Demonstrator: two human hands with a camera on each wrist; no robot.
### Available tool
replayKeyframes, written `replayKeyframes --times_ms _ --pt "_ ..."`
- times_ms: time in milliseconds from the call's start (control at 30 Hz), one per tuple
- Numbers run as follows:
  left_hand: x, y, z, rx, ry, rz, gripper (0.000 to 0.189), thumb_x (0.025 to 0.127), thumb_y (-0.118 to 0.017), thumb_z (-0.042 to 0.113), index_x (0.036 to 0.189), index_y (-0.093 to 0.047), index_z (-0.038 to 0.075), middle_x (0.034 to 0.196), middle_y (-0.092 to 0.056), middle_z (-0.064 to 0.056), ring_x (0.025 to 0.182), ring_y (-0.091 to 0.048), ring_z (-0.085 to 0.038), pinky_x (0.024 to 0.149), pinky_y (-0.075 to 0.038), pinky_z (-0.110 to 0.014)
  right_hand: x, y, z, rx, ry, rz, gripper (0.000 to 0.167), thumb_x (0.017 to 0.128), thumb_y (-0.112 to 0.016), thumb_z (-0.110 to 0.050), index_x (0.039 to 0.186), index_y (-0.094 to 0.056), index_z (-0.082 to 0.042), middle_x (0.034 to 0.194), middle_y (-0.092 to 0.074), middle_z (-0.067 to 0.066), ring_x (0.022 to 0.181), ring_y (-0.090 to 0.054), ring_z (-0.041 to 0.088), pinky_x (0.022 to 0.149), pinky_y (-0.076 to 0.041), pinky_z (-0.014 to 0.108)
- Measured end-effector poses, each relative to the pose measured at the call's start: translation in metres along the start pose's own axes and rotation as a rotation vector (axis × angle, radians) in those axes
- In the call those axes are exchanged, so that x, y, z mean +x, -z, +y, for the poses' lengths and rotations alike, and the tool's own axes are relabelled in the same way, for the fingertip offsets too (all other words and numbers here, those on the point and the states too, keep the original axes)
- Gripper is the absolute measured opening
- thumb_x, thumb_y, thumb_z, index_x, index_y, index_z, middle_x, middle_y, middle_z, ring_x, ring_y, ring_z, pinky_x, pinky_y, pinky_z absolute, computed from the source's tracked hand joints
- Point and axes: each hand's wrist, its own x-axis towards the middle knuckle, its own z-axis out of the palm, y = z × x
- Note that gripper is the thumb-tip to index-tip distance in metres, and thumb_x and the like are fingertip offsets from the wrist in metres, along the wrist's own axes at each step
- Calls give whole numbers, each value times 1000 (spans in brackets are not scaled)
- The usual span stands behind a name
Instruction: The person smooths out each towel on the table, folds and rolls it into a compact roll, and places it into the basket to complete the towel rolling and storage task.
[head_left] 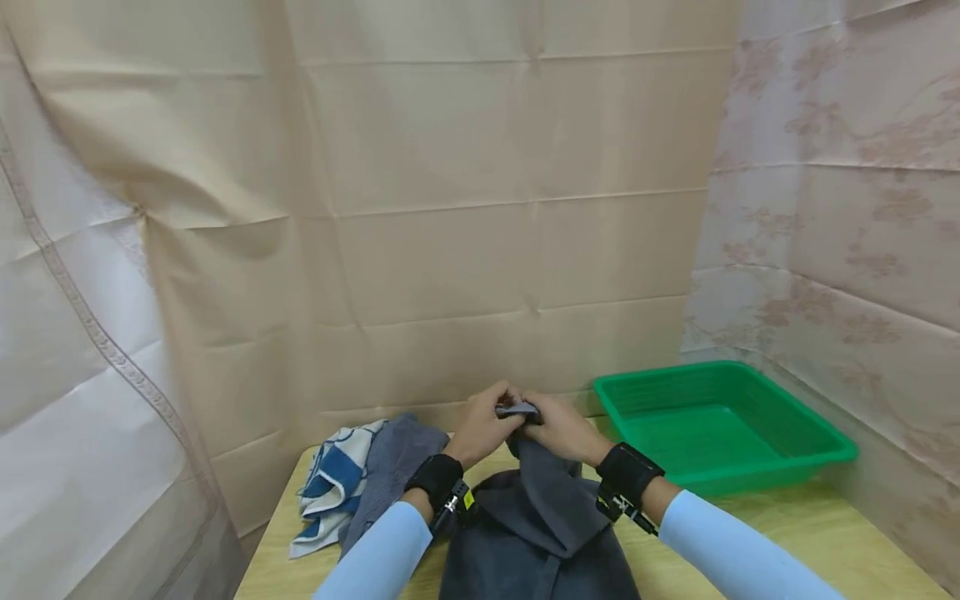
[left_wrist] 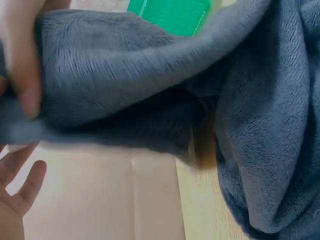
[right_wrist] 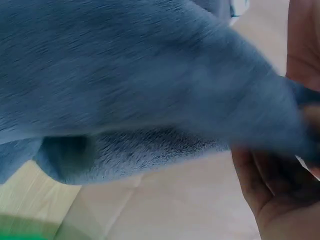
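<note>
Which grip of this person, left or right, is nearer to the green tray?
Right. The right grip, on the dark gray cloth, is just left of the green tray; the left grip, on the same cloth, is farther left.

The head view looks forward and down from behind the left hand (head_left: 482,427) and right hand (head_left: 561,428); both wrist views face them close up, sharing the grey cloth (left_wrist: 135,70)
</note>
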Motion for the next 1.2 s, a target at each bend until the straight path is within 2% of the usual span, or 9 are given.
replayKeyframes --times_ms 133,300,500,600,733,867,967,1067,1200 --pt "-1 -2 -1 -18 21 -3 37 99 -73 32 127 -53 18 128 -62 -2 119 -61 -23 95 -51 -41 5 11 -5 20 27 76 32 92 -61 14 110 -74 -9 109 -72 7 101 -67 26 88 -52 42" --pt "-6 0 -21 46 85 -157 73 91 -79 43 151 -42 25 142 -57 0 131 -55 -24 105 -46 -47 7 37 -11 294 -66 84 26 104 -57 -2 123 -71 -14 126 -67 8 117 -62 28 97 -48 46" --pt "-15 -6 -48 229 58 -219 10 95 -76 17 104 -72 14 92 -71 2 80 -65 -13 73 -52 -33 5 70 -17 522 -121 195 29 107 -58 -29 130 -66 -14 131 -62 10 115 -59 29 93 -50 41" --pt "-20 0 -53 334 71 -98 8 96 -69 7 89 -71 10 76 -66 0 63 -59 -13 61 -47 -31 3 87 -12 516 -90 244 31 107 -57 -28 132 -65 -11 130 -62 13 113 -59 31 92 -51 40" --pt "-19 24 -53 438 108 226 12 96 -64 0 94 -75 7 79 -70 -6 64 -63 -20 59 -49 -36 0 105 2 387 -108 343 31 106 -59 -25 131 -68 -9 126 -63 14 113 -59 29 95 -50 41" --pt "-8 56 -44 232 196 503 23 99 -54 -3 110 -72 4 82 -71 -13 57 -66 -24 54 -54 -42 -4 113 11 189 -206 448 27 103 -66 -30 117 -76 -10 106 -64 9 95 -55 22 86 -46 41" --pt "1 71 -33 -75 207 569 29 102 -43 -4 120 -66 2 82 -70 -20 56 -70 -28 54 -59 -45 -6 113 13 249 -290 444 30 103 -65 -29 110 -75 -2 83 -59 10 68 -52 17 67 -47 35" --pt "6 76 -23 -269 164 562 29 105 -40 -4 126 -60 0 97 -70 -24 80 -76 -33 71 -62 -43 -7 111 12 512 -349 391 35 107 -59 -22 127 -65 5 92 -68 22 63 -67 16 63 -58 33" --pt "4 76 -16 -209 109 525 20 109 -49 8 125 -61 8 119 -68 -15 110 -68 -31 92 -55 -39 -3 112 12 804 -349 311 36 112 -46 -16 143 -47 2 143 -49 33 122 -64 36 102 -51 48"
